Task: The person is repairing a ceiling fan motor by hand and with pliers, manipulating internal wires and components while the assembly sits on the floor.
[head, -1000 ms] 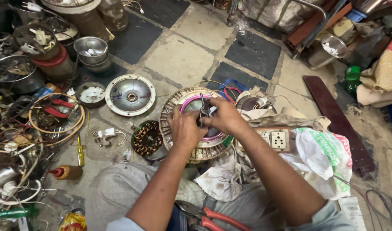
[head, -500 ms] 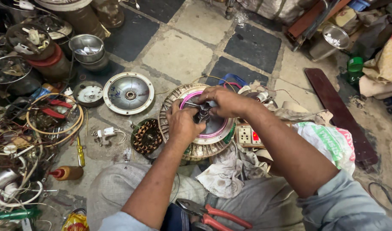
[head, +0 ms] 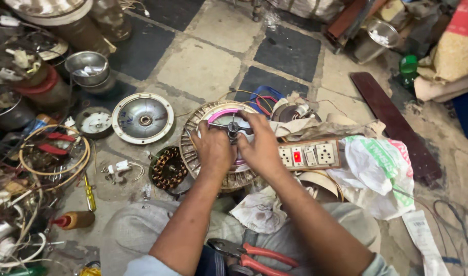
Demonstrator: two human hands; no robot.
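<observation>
Over the fan motor (head: 218, 148), left hand (head: 213, 148) and right hand (head: 262, 148) hide its centre; each grip's closure I cannot tell.

Floor (head: 208, 66): checkered, beige and dark grey tiles. Fan motor housing (head: 193, 148): off-white ribbed rim with a pink ring inside. Stator winding (head: 167, 168): copper-brown coils. End cover (head: 142, 118): silver-white. Pliers (head: 254, 254): red handles. Screwdriver (head: 89, 194): yellow handle. Switchboard (head: 309, 155): brown frame (one red switch). Plastic bag (head: 382, 168): white, with green and red print.
</observation>
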